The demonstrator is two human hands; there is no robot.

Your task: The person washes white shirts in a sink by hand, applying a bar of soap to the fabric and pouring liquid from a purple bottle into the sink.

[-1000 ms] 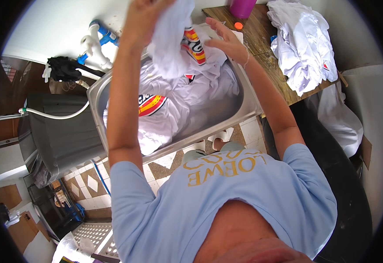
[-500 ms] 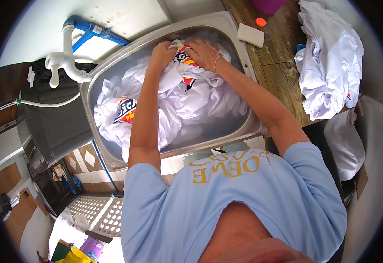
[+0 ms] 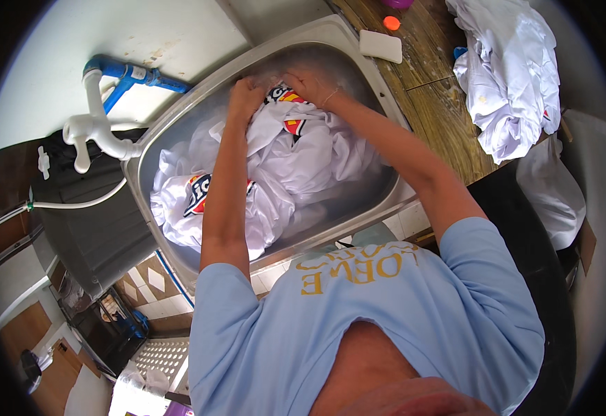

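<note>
White wet garments with red, yellow and black prints fill a metal sink holding cloudy water. At the sink's far end, my left hand is closed on the edge of a white printed garment. Just to its right, my right hand grips the same garment, its fingers curled and partly hidden by cloth and water. A printed patch shows between the two hands. Another printed patch lies on the heap at the near left, partly behind my left forearm.
A white plastic tap on a blue pipe stands left of the sink. On the wooden counter to the right are a white soap bar, an orange cap and a pile of white garments.
My hands have drawn slightly apart, and the right fingers have curled in on the cloth. The whole view has shifted and tilted a little.
</note>
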